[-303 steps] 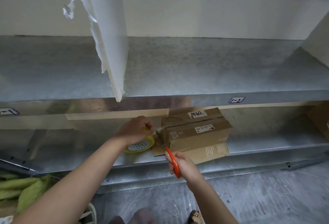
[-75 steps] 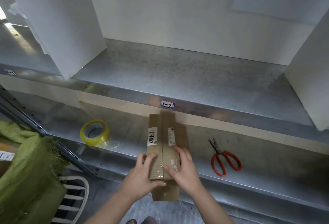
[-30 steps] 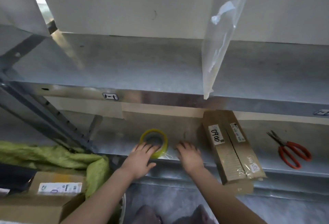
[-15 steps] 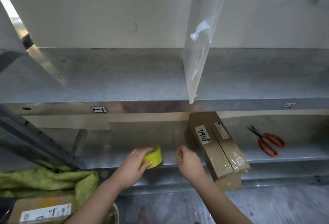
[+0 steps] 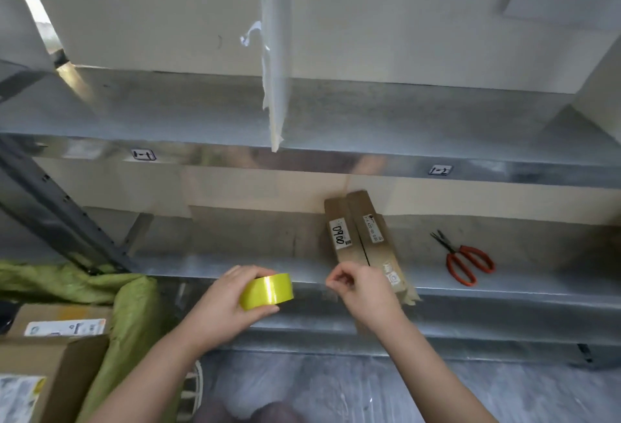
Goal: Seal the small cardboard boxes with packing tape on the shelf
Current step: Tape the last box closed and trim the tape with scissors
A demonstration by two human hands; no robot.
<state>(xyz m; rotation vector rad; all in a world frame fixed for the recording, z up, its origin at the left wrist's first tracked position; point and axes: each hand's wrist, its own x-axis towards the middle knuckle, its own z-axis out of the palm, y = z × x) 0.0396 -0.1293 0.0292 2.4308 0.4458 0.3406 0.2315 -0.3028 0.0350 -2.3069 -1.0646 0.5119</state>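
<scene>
Up off the shelf [image 5: 201, 268] comes the roll [image 5: 267, 295]: my left hand [image 5: 221, 308] is gripping it, fingers curling round. My right hand [image 5: 366, 293] is pinching beside it, on tape or nothing I cannot tell. I'm probably starting a strip; next it's bridging the seam. The box [image 5: 356, 221] is lying on the shelf, running back-to-front, its near end overhanging toward me.
</scene>
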